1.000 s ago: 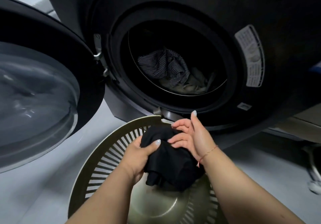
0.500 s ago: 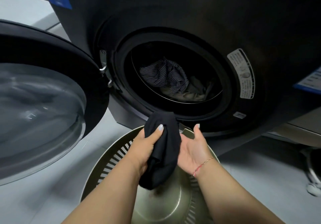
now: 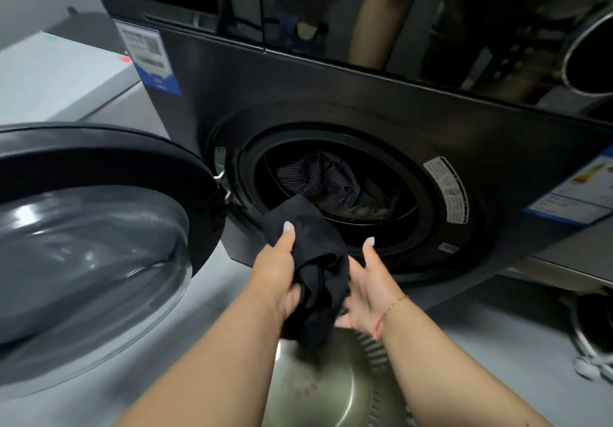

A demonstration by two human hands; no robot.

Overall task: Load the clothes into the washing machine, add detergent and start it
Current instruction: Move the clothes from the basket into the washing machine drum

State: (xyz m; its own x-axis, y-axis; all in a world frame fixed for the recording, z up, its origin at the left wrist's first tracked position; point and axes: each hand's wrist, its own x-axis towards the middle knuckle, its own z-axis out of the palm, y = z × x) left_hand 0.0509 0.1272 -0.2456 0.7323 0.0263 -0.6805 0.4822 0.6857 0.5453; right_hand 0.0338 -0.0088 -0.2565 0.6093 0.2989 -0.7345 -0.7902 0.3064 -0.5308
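Left hand [image 3: 277, 269] is clenched on a bunched black garment [image 3: 315, 270], thumb laid across the upper fabric and the remaining fingers hidden beneath the cloth. Right hand [image 3: 368, 289] is spread open, palm turned toward the garment and touching its right side, thumb raised; a thin bracelet [image 3: 391, 307] circles that wrist. Garment is held in the air just in front of the lower left rim of the drum opening [image 3: 335, 201] of a dark front-loading washing machine [image 3: 381, 108], its lower end hanging over a slotted laundry basket [image 3: 331, 390] that stands on the pale floor [image 3: 99, 396] directly below. Basket interior shows bare where visible. Inside the drum lie a striped garment [image 3: 318, 174] and a lighter crumpled item [image 3: 368, 207] beside it. Machine door [image 3: 96, 237] stands swung fully open to the left, its glass bowl facing the camera. Printed labels are fixed to the machine front at upper left [image 3: 149, 53], at right [image 3: 577, 194], and on the door surround [image 3: 447, 191]; their text is illegible.
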